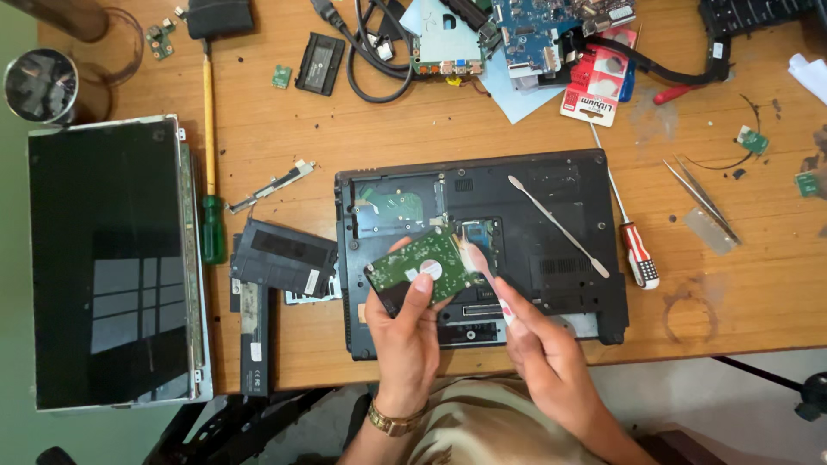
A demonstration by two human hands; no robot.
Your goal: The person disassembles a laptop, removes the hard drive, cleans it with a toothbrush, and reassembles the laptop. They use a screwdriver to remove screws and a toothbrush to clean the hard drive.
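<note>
My left hand (pixel 405 331) holds a small hard drive (pixel 422 263) with its green circuit board facing up, tilted above the black laptop base (pixel 551 250). My right hand (pixel 538 340) grips a white brush (pixel 475 261) whose bristles touch the drive's right edge. The laptop lies bottom-up with an open bay (pixel 396 205) at its upper left. A slim metal spudger (pixel 556 226) rests diagonally on the laptop base.
A detached screen panel (pixel 108 258) lies at the left. Black cover plates (pixel 284 258), a green-handled screwdriver (pixel 209 164), a red-and-white screwdriver (pixel 633 241), tweezers (pixel 702 198), circuit boards (pixel 534 34), cables and a battery pack (pixel 594 86) lie around the wooden table (pixel 732 293).
</note>
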